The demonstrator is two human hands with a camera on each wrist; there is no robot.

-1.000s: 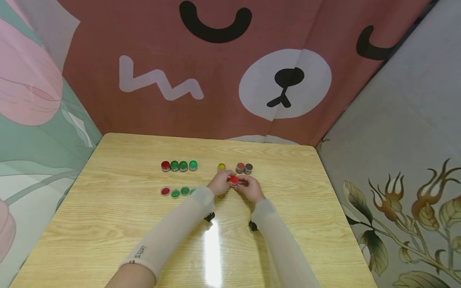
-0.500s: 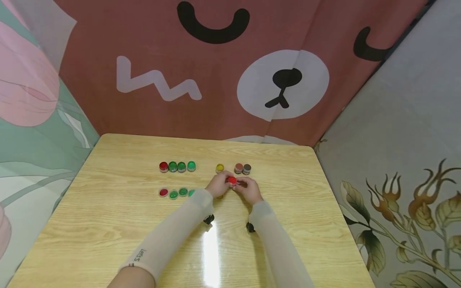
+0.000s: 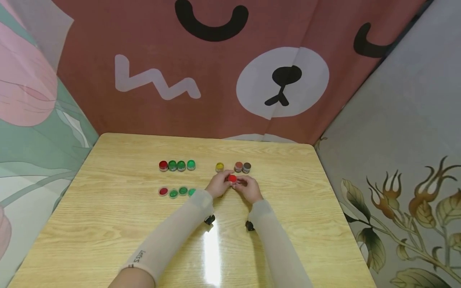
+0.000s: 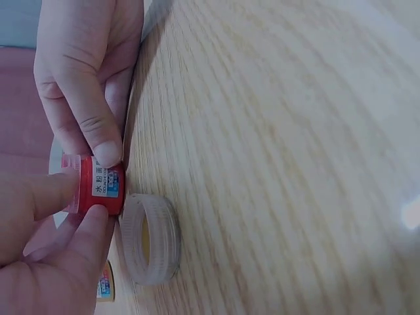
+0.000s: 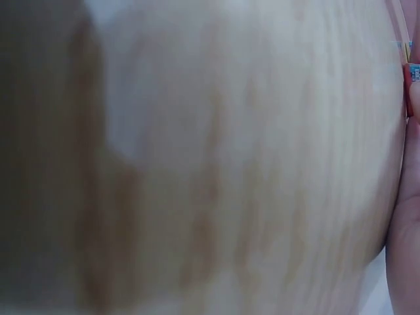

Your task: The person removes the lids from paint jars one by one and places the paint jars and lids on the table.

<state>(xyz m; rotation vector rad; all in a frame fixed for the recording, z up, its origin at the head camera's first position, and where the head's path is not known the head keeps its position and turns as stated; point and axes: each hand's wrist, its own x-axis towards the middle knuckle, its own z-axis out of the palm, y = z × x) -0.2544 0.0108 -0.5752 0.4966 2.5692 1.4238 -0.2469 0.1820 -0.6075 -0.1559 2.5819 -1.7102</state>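
Both hands meet over the table at a small red paint jar (image 3: 232, 179) with a ridged clear lid and a white label. My left hand (image 3: 217, 185) grips the jar; in the left wrist view its thumb lies on the lid and its fingers bend beneath. My right hand (image 3: 250, 189) pinches the jar's body from the other side, a finger across the label (image 4: 103, 181). In the left wrist view a clear ridged lid (image 4: 167, 239), yellowish inside, lies beside the jar. The right wrist view catches only a sliver of the jar (image 5: 408, 92) and hand.
Behind the hands stand a yellow jar (image 3: 219, 167), an orange-brown jar (image 3: 238, 167) and a dark brown jar (image 3: 246, 167). Further left is a row of one red jar (image 3: 163, 166) and several green ones (image 3: 181, 165). Their lids (image 3: 173, 193) lie in front on the wooden table (image 3: 119, 216).
Both hands stay at nearly the same spot with the red jar between them. The whole head view shifts slightly. Fingers have moved only a little around the jar.
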